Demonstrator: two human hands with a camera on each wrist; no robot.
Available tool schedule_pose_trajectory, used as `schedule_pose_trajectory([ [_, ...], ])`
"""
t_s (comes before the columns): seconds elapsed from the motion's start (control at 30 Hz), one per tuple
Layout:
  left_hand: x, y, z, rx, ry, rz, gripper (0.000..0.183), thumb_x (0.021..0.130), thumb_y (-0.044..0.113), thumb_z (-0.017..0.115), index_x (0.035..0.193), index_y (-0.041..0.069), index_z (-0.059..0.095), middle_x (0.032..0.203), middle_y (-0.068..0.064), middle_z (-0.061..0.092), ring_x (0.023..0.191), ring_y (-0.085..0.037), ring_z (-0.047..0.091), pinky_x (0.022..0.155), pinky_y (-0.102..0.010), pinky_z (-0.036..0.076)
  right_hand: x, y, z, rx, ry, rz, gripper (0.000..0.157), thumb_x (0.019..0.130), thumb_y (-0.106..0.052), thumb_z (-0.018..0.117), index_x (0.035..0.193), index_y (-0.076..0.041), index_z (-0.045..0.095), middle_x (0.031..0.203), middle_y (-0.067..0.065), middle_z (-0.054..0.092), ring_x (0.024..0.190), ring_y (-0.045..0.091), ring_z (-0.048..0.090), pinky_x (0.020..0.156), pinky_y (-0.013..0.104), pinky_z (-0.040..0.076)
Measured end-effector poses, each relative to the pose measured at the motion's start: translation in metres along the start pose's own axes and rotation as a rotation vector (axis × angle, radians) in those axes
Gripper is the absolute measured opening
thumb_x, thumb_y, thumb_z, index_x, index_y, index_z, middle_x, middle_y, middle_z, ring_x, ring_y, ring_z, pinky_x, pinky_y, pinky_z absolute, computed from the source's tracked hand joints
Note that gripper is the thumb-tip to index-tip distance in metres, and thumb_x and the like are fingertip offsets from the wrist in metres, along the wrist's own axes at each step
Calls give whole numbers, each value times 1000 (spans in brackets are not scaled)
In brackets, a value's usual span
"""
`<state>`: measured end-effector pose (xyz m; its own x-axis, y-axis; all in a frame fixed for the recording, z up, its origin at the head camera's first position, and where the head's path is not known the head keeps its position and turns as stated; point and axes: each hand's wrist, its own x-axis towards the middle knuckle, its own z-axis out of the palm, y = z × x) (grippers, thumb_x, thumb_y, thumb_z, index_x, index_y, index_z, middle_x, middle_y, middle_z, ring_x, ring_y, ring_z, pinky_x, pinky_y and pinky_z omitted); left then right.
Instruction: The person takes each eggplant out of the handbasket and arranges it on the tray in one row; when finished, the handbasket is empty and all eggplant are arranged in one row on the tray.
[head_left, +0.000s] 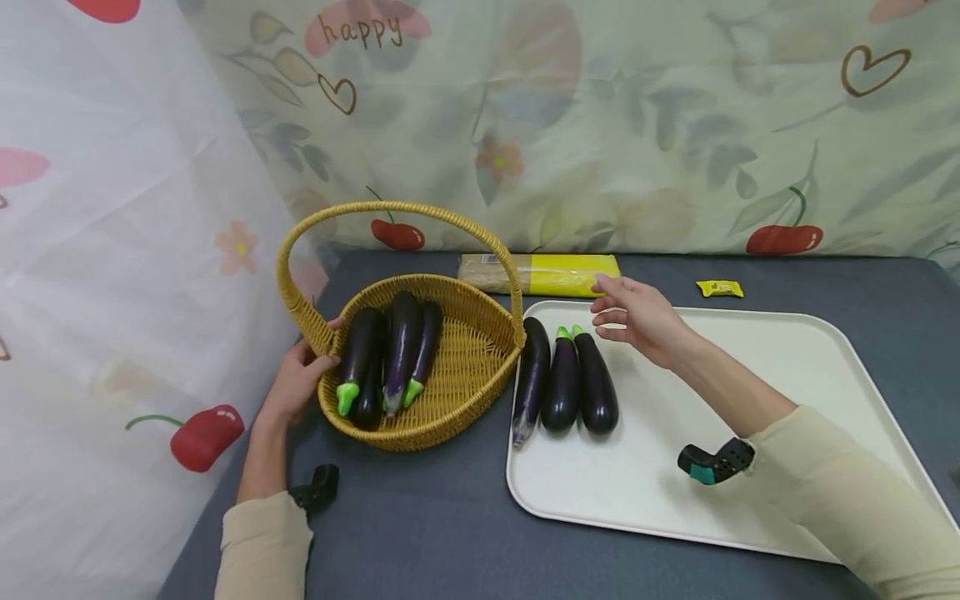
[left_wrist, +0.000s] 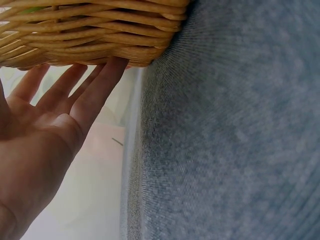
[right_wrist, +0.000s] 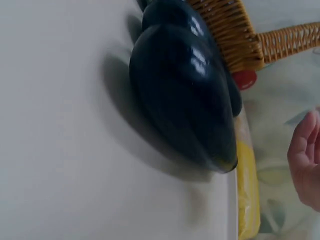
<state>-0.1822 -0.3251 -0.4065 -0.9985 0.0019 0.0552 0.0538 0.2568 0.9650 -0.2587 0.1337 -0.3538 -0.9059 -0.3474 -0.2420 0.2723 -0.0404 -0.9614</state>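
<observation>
A yellow wicker basket (head_left: 450, 421) with a tall arched handle holds several eggplants (head_left: 363, 346). My left hand (head_left: 296, 379) holds the basket's left side near the handle's base; its fingers (left_wrist: 97, 95) reach against the outer wall, tips partly hidden. Three eggplants lie side by side at the left of a white tray (head_left: 675, 492): one with a brownish end (head_left: 532, 375) by the basket and two with green stem ends (head_left: 562, 387). My right hand (head_left: 637, 317) hovers over the tray, right of them and apart, fingers loosely bent and holding nothing.
Behind the basket and tray lies a yellow-and-clear packet (head_left: 566, 275). A small yellow wrapped item (head_left: 720, 288) sits behind the tray. Patterned curtains (head_left: 600, 125) border the dark grey tabletop (head_left: 420, 525) at the back and left.
</observation>
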Motion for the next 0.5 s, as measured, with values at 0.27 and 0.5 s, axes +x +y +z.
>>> schedule_pose_trajectory([
  [0.27,0,0,1,5,-2,-7,54,94,4,47,147,3,35,135,-20,42,103,-18,45,82,-21,42,-5,-2,8,121,-489,-124,31,104,-27,38,100,-9,62,95,6,59,81,20,58,75,31,49],
  [0.5,-1,2,0,7,1,0,54,94,3,47,147,1,34,136,-21,41,103,-16,45,80,-20,43,-7,2,28,11,-868,-58,39,103,-29,39,133,-3,46,117,11,56,100,23,58,89,42,45],
])
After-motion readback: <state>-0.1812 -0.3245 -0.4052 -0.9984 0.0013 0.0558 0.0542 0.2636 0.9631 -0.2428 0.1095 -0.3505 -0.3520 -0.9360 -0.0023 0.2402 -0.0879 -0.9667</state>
